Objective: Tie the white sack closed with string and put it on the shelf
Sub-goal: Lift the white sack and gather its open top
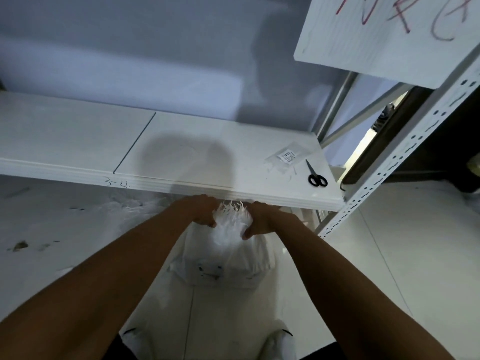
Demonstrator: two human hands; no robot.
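Observation:
A white woven sack (223, 266) stands on the floor in front of me, just below the front edge of the white shelf (181, 152). Its frayed mouth (232, 213) is bunched together and sticks up between my hands. My left hand (201, 211) grips the gathered neck from the left. From the other side my right hand (259, 222) grips it, thumb pressed into the fabric. Whether string runs around the neck I cannot tell.
Black scissors (315, 176) lie near the shelf's right front corner, beside a clear plastic bag with a label (287, 157). A perforated white upright (389, 165) stands at the right. A white board with red writing (389, 29) hangs above. My white shoes (279, 341) show below.

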